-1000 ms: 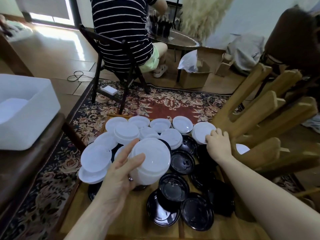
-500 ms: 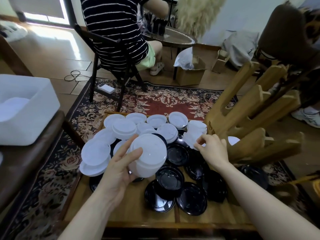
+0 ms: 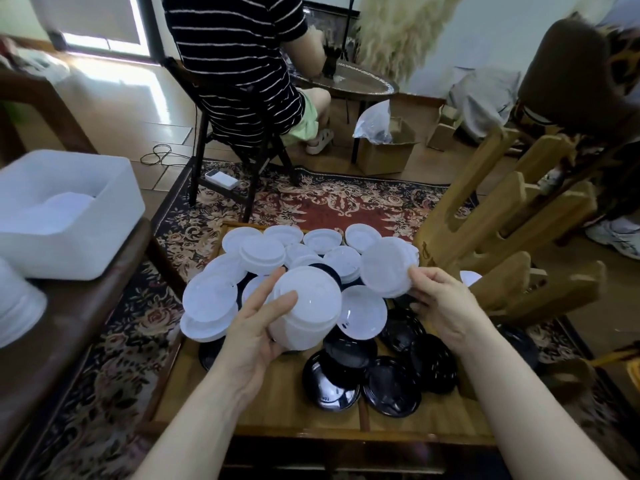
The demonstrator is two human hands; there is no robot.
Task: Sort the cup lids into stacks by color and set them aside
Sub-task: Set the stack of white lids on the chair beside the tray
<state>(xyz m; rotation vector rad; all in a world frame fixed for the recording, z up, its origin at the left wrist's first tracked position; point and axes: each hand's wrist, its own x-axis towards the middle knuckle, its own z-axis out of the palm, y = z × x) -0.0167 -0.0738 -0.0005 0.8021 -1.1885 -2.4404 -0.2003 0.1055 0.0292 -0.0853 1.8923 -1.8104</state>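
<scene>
Nearest the camera, black lids are lying overlapped on the wooden table, toward its front edge. Just above them the left hand is gripping a stack of white lids, fingers curled up its side and thumb across the top lid. Right of that stack, the right hand is pinching a single white lid by its rim, holding it tilted above the table. Behind both hands, loose white lids are spreading across the table's far side. Left of the table a white bin is sitting; right of it, a wooden rack. Beyond the table, a person in a striped shirt is sitting on a chair.
</scene>
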